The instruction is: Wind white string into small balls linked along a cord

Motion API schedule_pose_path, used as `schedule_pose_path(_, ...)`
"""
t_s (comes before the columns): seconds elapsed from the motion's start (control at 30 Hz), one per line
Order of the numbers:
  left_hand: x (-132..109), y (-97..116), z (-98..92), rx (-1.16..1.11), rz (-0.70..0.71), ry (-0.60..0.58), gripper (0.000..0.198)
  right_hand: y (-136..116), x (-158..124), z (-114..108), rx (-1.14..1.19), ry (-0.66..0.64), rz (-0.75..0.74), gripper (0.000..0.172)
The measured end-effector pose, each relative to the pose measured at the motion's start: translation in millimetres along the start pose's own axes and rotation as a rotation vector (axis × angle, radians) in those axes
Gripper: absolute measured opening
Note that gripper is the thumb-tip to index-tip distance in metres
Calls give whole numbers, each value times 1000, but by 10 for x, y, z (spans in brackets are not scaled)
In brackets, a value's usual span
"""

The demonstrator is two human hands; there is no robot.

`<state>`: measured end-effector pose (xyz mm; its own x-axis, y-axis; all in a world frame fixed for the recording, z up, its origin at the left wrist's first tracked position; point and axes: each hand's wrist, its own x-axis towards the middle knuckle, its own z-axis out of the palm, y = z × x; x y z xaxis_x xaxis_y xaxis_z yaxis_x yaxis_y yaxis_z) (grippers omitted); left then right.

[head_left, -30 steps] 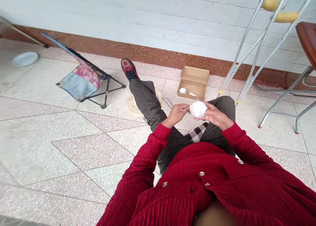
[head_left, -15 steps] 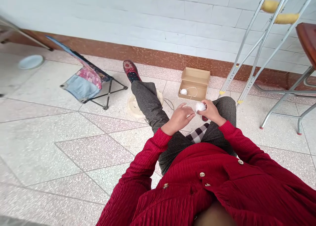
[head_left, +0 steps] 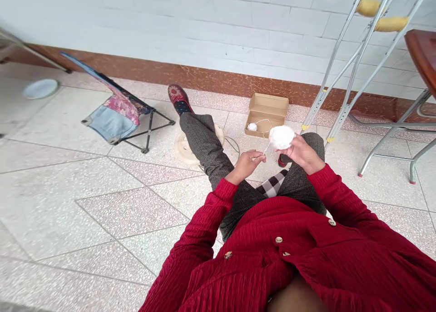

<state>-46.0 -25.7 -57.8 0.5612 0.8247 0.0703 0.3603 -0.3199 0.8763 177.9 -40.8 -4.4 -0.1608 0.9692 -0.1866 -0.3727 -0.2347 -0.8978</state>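
A white ball of yarn [head_left: 282, 137] rests in my right hand [head_left: 304, 155], whose fingers hold it from the right and below, over my right knee. My left hand [head_left: 248, 165] is closed in a pinch on the yarn strand [head_left: 267, 148], which runs taut from the ball down to the fingertips. Beyond my hands an open cardboard box [head_left: 269, 104] lies on the floor. In it sits a smaller white yarn ball [head_left: 252, 126], with a loose loop of strand beside it.
A folding stool [head_left: 117, 114] stands on the left, and a pale round object [head_left: 185, 145] lies by my left leg. Crutches [head_left: 344, 76] lean on the wall at right, beside a metal-legged chair [head_left: 420, 57]. A white dish [head_left: 41, 88] lies far left.
My right hand has moved slightly right and turned, so more of the yarn ball shows. My left hand has drawn back a little, and a strand now stretches between the two.
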Motion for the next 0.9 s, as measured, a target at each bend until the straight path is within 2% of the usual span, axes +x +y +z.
schedule_pose_path(0.1,-66,44,81,54,24,-66,32,110,223,-116,-204,256,-89,44)
schedule_pose_path(0.17,-68,100,69,117,74,-85,29,274,310,-191,-451,385,-98,47)
schedule_pose_path(0.23,-40,161,1,192,125,-89,24,465,307,-224,-711,356,-86,47)
schedule_pose_path(0.3,1,216,-105,269,165,-97,20,628,226,-206,-786,235,-14,43)
schedule_pose_path(0.4,53,283,-278,355,221,-117,19,739,58,-125,-598,28,168,37)
schedule_pose_path(0.5,68,318,-385,356,254,-122,20,685,-66,-80,-396,-155,352,34)
schedule_pose_path(0.63,56,232,-367,150,199,-101,25,524,-167,-82,-80,-321,404,39)
schedule_pose_path(0.77,46,41,-224,-67,48,24,34,360,-211,4,126,-288,311,54)
schedule_pose_path(0.83,31,-16,-128,-103,6,17,38,258,-184,62,158,-210,219,58)
schedule_pose_path(0.9,3,-23,-32,-94,-8,-24,38,155,-105,82,137,-107,111,54)
